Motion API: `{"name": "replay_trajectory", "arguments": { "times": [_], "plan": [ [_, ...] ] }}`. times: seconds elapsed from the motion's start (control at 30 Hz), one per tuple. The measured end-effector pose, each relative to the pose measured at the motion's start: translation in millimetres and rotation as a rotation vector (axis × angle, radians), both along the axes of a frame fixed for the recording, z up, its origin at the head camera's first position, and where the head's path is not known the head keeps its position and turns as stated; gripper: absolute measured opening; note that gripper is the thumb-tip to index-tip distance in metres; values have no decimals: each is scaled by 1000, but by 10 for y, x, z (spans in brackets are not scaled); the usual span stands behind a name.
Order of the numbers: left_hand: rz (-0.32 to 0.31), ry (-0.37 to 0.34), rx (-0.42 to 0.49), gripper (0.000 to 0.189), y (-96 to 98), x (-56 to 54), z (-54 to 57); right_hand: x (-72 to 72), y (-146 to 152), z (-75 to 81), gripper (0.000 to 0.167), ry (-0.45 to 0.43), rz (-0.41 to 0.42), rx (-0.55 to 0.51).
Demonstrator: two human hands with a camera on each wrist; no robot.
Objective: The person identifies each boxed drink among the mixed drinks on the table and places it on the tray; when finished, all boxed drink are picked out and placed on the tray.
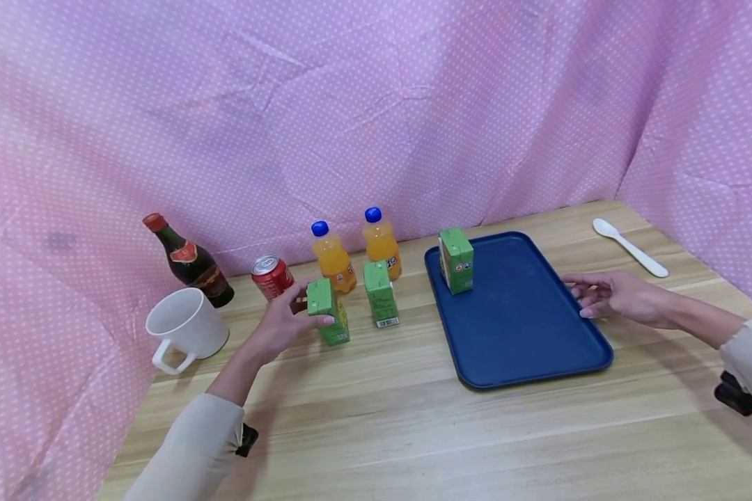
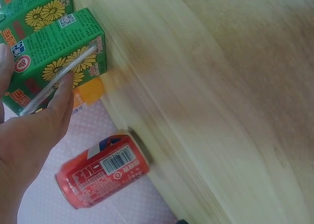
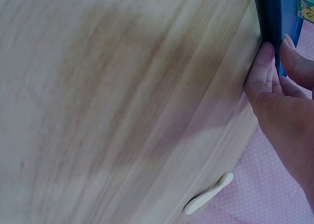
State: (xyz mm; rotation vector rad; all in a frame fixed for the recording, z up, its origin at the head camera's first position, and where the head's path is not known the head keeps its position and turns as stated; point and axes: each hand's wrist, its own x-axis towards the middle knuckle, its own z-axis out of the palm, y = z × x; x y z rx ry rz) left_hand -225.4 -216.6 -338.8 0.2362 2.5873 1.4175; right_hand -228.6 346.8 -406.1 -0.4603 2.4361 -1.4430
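My left hand holds a green drink carton upright by its sides, thumb on one side and fingers on the other. In the left wrist view the fingers lie along the side with the wrapped straw. A second green carton stands just right of it. On the right, my right hand pinches the right rim of a dark blue tray, its thumb at the top of the rim and fingertips at the outer side. A third green carton stands on the tray's far left part.
A red soda can stands just behind my left hand. Farther left are a dark bottle and a white mug. Two orange soda bottles stand behind the cartons. A white spoon lies right of the tray. Pink dotted cloth hangs behind.
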Motion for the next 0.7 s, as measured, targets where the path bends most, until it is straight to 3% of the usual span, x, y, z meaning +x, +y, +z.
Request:
{"name": "replay_trajectory", "arguments": {
  "times": [0.13, 0.27, 0.53, 0.7],
  "plan": [
    [-1, 2, 4, 73, 1, -6, -1, 8, -7, 14, 72, 5, -1, -2],
    [-1, 22, 10, 73, -53, -84, -96, 5, -7, 36, 71, 10, 3, -8],
    [14, 30, -10, 72, -25, -55, -89, 27, 17, 10, 67, 15, 13, -55],
    [13, 25, -21, 74, -26, -39, -84, 13, 6, 23, 68, 26, 12, -22]
  ]
}}
